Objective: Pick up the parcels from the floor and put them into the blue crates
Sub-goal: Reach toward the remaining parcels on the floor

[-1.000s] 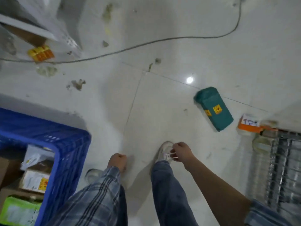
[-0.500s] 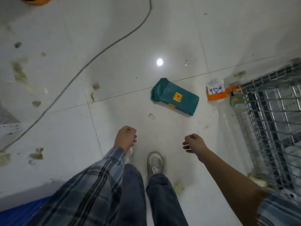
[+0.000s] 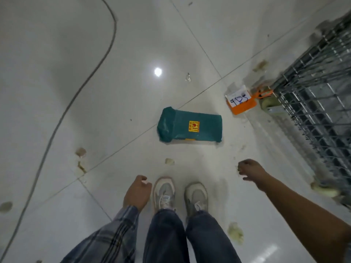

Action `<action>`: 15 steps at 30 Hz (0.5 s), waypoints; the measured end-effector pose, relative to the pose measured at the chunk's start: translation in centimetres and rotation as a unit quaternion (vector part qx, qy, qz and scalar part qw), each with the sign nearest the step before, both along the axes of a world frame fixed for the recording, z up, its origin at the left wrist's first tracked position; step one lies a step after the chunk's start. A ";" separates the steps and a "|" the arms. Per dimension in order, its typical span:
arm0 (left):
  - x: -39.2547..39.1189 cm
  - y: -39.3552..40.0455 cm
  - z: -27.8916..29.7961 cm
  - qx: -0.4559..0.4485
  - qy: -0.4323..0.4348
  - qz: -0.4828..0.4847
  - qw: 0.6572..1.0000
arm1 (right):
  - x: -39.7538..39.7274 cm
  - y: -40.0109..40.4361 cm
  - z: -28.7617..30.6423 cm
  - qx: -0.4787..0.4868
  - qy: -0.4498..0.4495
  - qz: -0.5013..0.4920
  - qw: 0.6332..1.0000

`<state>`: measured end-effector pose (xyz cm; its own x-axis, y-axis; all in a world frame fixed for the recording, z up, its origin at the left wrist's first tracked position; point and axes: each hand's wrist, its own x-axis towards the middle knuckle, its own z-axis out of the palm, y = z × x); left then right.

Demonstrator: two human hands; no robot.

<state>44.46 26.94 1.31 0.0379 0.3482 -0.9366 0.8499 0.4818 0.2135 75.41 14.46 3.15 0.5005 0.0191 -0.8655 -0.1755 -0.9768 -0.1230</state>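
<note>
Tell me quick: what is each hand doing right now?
Left hand: fingers loosely curled, holding nothing.
Right hand: fingers loosely curled, empty, short of the green parcel.

White paper on orange tag [image 3: 241, 102], floor by wire cage [image 3: 315, 103]: handwritten, approx. "985", last char. unclear. Green parcel [image 3: 190, 125]: yellow sticker [image 3: 194, 126] w/ red marks, too blurred to read; 2nd yellow sticker at near edge, illegible.
</note>
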 end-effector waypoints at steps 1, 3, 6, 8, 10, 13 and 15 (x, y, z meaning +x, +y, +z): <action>0.6 1.2 -0.8 0.012 -0.002 -0.023 1.000 | 1.3 1.0 -1.0 0.013 -0.011 -0.020 1.000; 2.0 3.7 -2.7 0.032 -0.007 -0.042 0.999 | 3.0 2.9 -3.4 0.021 -0.013 -0.014 1.000; 5.3 7.9 -7.3 0.078 -0.017 -0.005 0.997 | 4.2 5.6 -7.7 0.020 -0.014 0.053 0.998; 8.1 9.6 -10.4 0.096 -0.030 0.008 0.995 | 4.5 6.7 -11.1 0.022 -0.020 0.075 0.997; 11.1 10.1 -13.1 0.100 -0.046 0.004 0.994 | 4.7 7.5 -14.1 0.003 -0.030 0.113 0.993; 14.4 9.8 -15.9 0.086 -0.089 0.001 0.992 | 4.8 8.2 -17.6 -0.029 -0.042 0.140 0.989; 15.3 9.2 -17.6 0.082 -0.097 0.016 0.992 | 4.9 8.3 -19.0 -0.005 -0.007 0.073 0.997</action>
<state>59.78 36.17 -16.32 0.1976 0.5002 -0.8431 0.7697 0.4534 0.4494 80.32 22.77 -15.85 0.5042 0.0846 -0.8594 -0.0302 -0.9929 -0.1155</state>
